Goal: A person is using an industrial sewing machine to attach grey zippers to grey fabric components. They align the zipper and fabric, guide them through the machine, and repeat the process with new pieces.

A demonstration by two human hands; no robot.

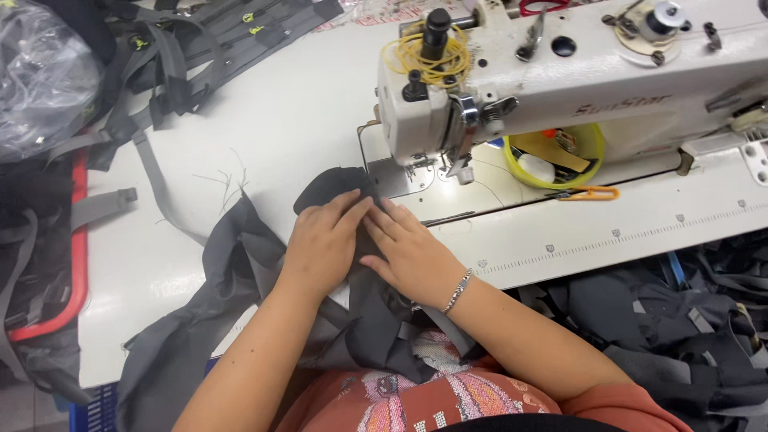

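Left hand (322, 240) flat, fingers together, pressing dark grey fabric (364, 300) at frame centre. Right hand (410, 250) spread, palm down on same fabric, touching left fingertips; beaded bracelet (458, 290) on wrist. Forearms angle up from bottom edge. Fabric matte, folded, draping off white table (272, 120) below cream sewing machine (560, 72).

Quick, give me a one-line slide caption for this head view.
Both hands, left hand and right hand, press dark grey fabric flat before the sewing machine on a white table.
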